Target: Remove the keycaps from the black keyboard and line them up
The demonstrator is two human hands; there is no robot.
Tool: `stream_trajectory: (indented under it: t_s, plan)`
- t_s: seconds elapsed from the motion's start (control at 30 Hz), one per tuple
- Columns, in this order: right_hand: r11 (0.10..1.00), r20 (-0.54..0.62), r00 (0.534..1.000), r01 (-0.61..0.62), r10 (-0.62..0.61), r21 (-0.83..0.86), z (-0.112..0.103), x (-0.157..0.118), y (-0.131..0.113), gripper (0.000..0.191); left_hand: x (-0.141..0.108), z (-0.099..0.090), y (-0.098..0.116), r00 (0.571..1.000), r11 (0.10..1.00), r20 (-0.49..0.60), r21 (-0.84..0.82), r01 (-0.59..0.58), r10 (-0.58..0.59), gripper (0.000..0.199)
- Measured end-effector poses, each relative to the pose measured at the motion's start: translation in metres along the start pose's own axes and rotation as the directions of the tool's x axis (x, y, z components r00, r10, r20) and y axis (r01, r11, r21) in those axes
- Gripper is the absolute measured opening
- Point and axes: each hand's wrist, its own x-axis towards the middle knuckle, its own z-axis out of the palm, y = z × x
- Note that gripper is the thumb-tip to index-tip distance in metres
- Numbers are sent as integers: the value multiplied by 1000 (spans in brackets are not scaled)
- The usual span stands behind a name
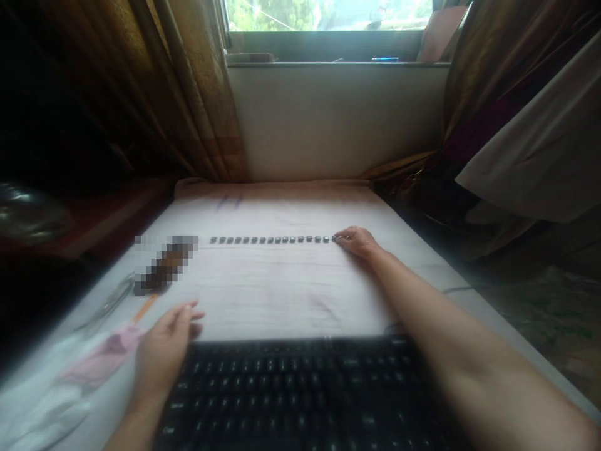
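A straight row of several small dark keycaps [277, 240] lies across the white cloth on the table [263, 288]. At the row's right end, my right hand [357, 242] pinches the last keycap [334, 238] between its fingertips. My left hand [176, 326] rests near the upper left corner of a black keyboard [291, 388], fingers apart and holding nothing. The keyboard lies at the front, partly behind my right forearm.
Left of the row is a pixelated brown and dark object [166, 266]. Near it are an orange stick [144, 309], a pink cloth [103, 360] and clear plastic [47, 401]. Curtains [188, 81] flank the window; a thin cable [457, 289] crosses the right edge.
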Motion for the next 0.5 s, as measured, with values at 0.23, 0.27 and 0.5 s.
stream_trajectory:
  t_s: [0.23, 0.27, 0.5]
  plan:
    - [1000, -11, 1000, -10, 10, -13, 2, 1, 0, 23, -1, 0, 1, 999, 999, 12, 25, -36, 36, 48]
    - [1000, -11, 1000, -10, 10, -13, 1, 0, 0, 25, -2, 0, 2, 999, 999, 9, 27, -37, 37, 48]
    - [999, -52, 998, 41, -41, -11, -3, -5, -7, 33, -5, 0, 4, 999, 999, 23, 31, -30, 29, 46]
